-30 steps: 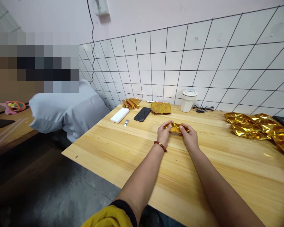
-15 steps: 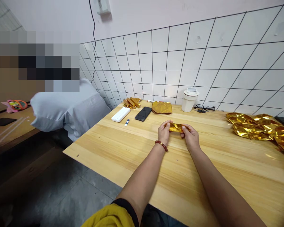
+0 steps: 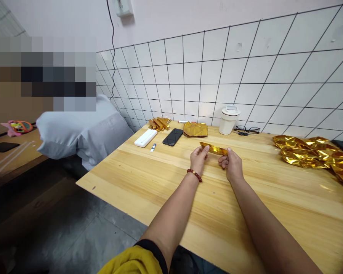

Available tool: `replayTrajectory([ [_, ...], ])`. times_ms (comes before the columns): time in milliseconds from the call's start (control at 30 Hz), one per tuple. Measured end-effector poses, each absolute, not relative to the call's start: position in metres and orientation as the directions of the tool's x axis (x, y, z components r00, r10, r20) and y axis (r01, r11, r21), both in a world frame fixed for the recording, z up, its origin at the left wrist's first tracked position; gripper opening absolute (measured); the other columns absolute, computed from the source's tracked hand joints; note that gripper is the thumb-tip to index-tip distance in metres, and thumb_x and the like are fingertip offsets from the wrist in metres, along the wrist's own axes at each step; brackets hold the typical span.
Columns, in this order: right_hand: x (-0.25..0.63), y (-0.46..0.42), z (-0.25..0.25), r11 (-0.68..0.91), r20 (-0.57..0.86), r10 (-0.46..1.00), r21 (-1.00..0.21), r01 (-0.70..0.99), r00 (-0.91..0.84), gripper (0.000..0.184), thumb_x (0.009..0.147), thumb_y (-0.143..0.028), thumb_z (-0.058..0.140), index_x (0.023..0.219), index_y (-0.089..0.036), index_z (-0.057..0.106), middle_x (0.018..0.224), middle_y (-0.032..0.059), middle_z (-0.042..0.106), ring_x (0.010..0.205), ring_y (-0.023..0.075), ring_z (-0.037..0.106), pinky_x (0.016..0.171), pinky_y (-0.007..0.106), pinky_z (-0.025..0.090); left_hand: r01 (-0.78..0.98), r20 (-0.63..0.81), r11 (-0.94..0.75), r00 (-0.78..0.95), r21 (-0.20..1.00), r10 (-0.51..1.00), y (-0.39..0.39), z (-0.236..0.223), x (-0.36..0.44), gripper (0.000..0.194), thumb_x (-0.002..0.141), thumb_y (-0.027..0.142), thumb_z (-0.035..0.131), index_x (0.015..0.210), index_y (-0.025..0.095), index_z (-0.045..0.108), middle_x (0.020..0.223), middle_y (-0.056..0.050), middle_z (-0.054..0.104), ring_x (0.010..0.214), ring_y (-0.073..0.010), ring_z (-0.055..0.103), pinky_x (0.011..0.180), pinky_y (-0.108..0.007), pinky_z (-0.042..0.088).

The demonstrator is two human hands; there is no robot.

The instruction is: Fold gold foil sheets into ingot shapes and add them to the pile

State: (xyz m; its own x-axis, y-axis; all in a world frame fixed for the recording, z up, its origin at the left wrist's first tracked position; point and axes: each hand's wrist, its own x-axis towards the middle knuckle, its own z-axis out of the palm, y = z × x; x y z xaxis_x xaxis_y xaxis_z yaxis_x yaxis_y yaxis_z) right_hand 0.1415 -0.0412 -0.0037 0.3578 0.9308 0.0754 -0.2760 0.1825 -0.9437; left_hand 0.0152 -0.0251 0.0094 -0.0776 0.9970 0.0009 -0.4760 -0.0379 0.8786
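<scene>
A narrow folded strip of shiny gold foil paper (image 3: 215,149) is stretched between my two hands, just above the wooden table (image 3: 148,186). My left hand (image 3: 198,156) pinches it near its left end, which sticks out past the thumb. At the other end, my right hand (image 3: 233,163) grips the strip between thumb and forefinger, the other fingers curled below. Beyond my hands lies a stack of crumpled gold foil sheets (image 3: 196,129). Several folded gold strips (image 3: 159,123) lie in a pile at the far left corner.
Across the table are a white power bank (image 3: 145,138), a black phone (image 3: 173,137), a small blue-and-white tube (image 3: 153,147), a white lidded cup (image 3: 229,121) and eyeglasses (image 3: 247,130). Larger gold foil pieces (image 3: 305,154) spread at right. A person in a light blue shirt (image 3: 82,129) sits at left.
My right hand has shifted slightly right, to the strip's far end. The foil strip now looks narrower and tilts down to the right, with its left end showing beyond my left thumb.
</scene>
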Motion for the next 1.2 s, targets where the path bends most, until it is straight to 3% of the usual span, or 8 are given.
replayTrajectory([
  [167, 0.1417, -0.0418, -0.0056, 0.18, 0.088, 0.937, -0.951, -0.252, 0.339, 0.06, 0.075, -0.073, 0.063, 0.094, -0.016, 0.064, 0.052, 0.0001, 0.062, 0.035, 0.0078, 0.043, 0.035, 0.019, 0.03, -0.462, 0.004, -0.059, -0.118, 0.885, 0.993, -0.0207, 0.0044, 0.0152, 0.052, 0.058, 0.061, 0.082, 0.067, 0.016, 0.058, 0.059, 0.005, 0.052, 0.048, -0.0043, 0.041, 0.048, -0.02, 0.032],
  [367, 0.1408, -0.0418, -0.005, 0.172, 0.078, 0.932, -0.955, -0.241, 0.353, 0.058, 0.074, -0.076, 0.062, 0.076, -0.018, 0.056, 0.051, 0.001, 0.063, 0.035, 0.007, 0.043, 0.035, 0.019, 0.03, -0.426, 0.02, -0.082, -0.15, 0.901, 0.989, -0.0188, 0.0003, 0.0158, 0.055, 0.059, 0.064, 0.079, 0.062, 0.017, 0.052, 0.049, 0.007, 0.043, 0.043, -0.0041, 0.037, 0.045, -0.019, 0.026],
  [667, 0.1412, -0.0388, -0.0072, 0.196, 0.087, 0.926, -0.942, -0.274, 0.366, 0.05, 0.071, -0.064, 0.072, 0.066, -0.018, 0.055, 0.057, 0.0011, 0.065, 0.039, 0.0065, 0.046, 0.04, 0.02, 0.037, -0.502, 0.003, -0.052, -0.098, 0.863, 0.995, -0.019, 0.0013, 0.0153, 0.049, 0.062, 0.056, 0.082, 0.078, 0.015, 0.06, 0.069, 0.004, 0.056, 0.049, -0.0038, 0.049, 0.049, -0.019, 0.038],
  [833, 0.1393, -0.0391, -0.0052, 0.195, 0.075, 0.927, -0.933, -0.302, 0.368, 0.04, 0.067, -0.053, 0.075, 0.075, -0.017, 0.06, 0.059, -0.0004, 0.065, 0.039, 0.0064, 0.045, 0.042, 0.022, 0.038, -0.548, -0.02, -0.021, -0.07, 0.836, 0.997, -0.0199, 0.0042, 0.0153, 0.048, 0.07, 0.057, 0.076, 0.089, 0.016, 0.061, 0.078, 0.001, 0.061, 0.052, -0.0054, 0.057, 0.049, -0.018, 0.04],
  [1033, 0.1407, -0.0382, -0.0079, 0.192, 0.091, 0.941, -0.937, -0.292, 0.327, 0.037, 0.066, -0.041, 0.071, 0.092, -0.016, 0.065, 0.062, -0.0014, 0.065, 0.041, 0.0073, 0.046, 0.043, 0.022, 0.037, -0.564, -0.081, 0.033, -0.059, 0.825, 0.995, -0.0199, 0.0055, 0.0139, 0.034, 0.078, 0.032, 0.07, 0.106, 0.015, 0.063, 0.082, -0.002, 0.067, 0.054, -0.0072, 0.059, 0.054, -0.02, 0.043],
  [1200, 0.1405, -0.0386, -0.0068, 0.193, 0.1, 0.935, -0.948, -0.251, 0.34, 0.04, 0.069, -0.046, 0.071, 0.094, -0.016, 0.068, 0.057, -0.0032, 0.06, 0.041, 0.0083, 0.046, 0.043, 0.023, 0.037, -0.557, -0.059, 0.041, -0.013, 0.83, 0.998, -0.0226, 0.0076, 0.0128, 0.031, 0.072, 0.018, 0.06, 0.101, 0.013, 0.07, 0.101, -0.008, 0.073, 0.063, -0.0094, 0.063, 0.06, -0.022, 0.046],
])
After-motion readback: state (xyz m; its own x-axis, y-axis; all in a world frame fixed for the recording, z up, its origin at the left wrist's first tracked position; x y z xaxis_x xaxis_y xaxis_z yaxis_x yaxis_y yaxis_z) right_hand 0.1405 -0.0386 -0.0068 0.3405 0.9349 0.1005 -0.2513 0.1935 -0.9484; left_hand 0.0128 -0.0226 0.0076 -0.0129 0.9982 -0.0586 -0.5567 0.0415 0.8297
